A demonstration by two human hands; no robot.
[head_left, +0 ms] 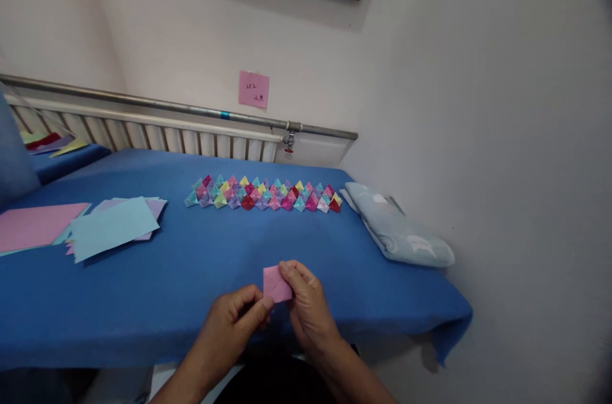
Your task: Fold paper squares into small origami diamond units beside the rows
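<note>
A small folded pink paper square (276,285) is held between my two hands above the front part of the table. My left hand (234,318) pinches its lower left corner between thumb and fingers. From the right side, my right hand (308,302) grips it with the thumb on its upper right corner. A slanting crease or slit shows on its face. Behind the hands, several folded paper pieces (261,197) in many colours stand in close rows on the blue cloth.
Stacks of light blue sheets (117,229) and pink sheets (41,225) lie at the left on the blue tablecloth (201,270). A folded pale blue blanket (399,229) rests at the right by the wall. A radiator (191,137) and pipe run behind; a pink note (254,89) hangs above.
</note>
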